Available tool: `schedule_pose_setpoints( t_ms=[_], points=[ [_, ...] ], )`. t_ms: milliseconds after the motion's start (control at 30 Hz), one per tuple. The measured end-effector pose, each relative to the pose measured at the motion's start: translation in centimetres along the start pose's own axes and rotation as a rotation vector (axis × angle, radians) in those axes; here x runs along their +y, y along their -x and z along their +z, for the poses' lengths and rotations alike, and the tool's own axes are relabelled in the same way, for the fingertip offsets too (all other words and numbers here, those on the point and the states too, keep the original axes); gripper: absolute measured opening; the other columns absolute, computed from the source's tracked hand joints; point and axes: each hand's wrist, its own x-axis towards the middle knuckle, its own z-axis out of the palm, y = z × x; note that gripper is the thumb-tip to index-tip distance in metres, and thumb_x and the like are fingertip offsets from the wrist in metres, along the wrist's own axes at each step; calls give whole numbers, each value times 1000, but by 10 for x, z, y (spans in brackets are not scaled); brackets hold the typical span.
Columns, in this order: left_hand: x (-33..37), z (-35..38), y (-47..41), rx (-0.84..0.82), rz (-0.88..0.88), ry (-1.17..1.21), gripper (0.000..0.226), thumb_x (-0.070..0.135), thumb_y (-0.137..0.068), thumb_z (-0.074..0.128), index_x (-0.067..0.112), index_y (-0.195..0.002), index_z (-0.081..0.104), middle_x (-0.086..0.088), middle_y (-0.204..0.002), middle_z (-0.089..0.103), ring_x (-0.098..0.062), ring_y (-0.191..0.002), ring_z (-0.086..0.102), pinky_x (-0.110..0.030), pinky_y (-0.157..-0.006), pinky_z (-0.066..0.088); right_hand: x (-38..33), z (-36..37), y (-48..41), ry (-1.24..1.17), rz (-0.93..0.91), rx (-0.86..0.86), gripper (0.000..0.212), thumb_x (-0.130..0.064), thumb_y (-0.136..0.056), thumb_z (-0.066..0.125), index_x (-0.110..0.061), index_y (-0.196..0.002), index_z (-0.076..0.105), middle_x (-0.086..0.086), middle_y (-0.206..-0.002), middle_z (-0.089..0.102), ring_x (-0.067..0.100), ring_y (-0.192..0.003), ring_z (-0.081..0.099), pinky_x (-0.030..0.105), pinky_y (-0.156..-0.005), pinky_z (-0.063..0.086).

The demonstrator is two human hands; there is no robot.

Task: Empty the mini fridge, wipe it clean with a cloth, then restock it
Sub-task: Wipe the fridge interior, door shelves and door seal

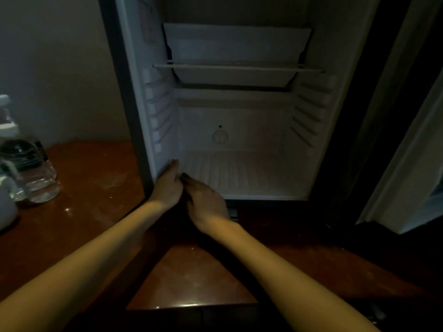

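A mini fridge (239,164) is seen standing open on a brown wooden tabletop (96,188) in dim light, its door (407,144) swung out to the right. The white interior is shown bare of goods. A wire shelf (237,68) is fitted high in the cabinet, with a white tray-like compartment (235,46) behind and above it. A round plug (220,136) is set low in the back wall.

Both bare forearms are stretched forward to the front left corner of the ribbed floor. The left hand (167,185) is laid against the foot of the left inner wall, its fingers held out straight with the tips touching the wall. The right hand (206,203) is placed just beside it, fingers bent towards the left hand and lost in shadow; whether anything is gripped cannot be told. A dark patch (183,196) is seen between the two hands, and it cannot be made out as cloth or shadow.

Clear plastic water bottles (33,171) are grouped at the left edge of the tabletop, well apart from the fridge, with a white rounded object (7,209) just in front of them, cut off by the frame.
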Motion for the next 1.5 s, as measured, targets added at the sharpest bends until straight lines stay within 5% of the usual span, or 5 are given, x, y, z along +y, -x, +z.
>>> schedule_pose_setpoints(
  t_ms=[533,833,1067,1233,1500],
  points=[
    [-3,22,-15,-47,128,-628,55,30,-106,18,2,-152,12,-12,-160,12,-21,-148,12,-27,-119,3,151,-88,-25,250,618,121,39,-13,-99,40,-7,-136,51,18,-135,54,34,-120,53,36,-95,43],
    [-12,34,-22,28,173,-701,78,32,-82,-5,0,-152,8,-14,-160,13,-22,-147,17,-27,-118,-1,176,-66,-96,2,374,102,47,-46,-102,37,-22,-142,48,3,-145,47,24,-130,46,29,-108,31],
    [-16,41,-24,231,243,-597,60,21,-90,27,-19,-132,43,-35,-134,48,-43,-122,53,-52,-102,44,95,-4,-155,116,79,-68,35,-17,-100,43,-8,-127,62,12,-133,59,29,-116,56,30,-91,42],
    [-15,38,-21,273,273,-631,64,21,-90,22,-16,-141,30,-32,-146,35,-40,-135,40,-47,-112,33,65,16,-176,97,-7,-146,34,-20,-102,41,0,-101,68,17,-108,68,31,-93,62,28,-69,38],
    [-18,33,-9,378,349,-205,64,33,-95,9,4,-151,11,-2,-157,10,-14,-146,12,-11,-115,0,60,-21,-52,-122,-333,-348,41,-9,-84,40,-1,-111,70,13,-123,64,24,-106,62,30,-93,46]
  ],
)
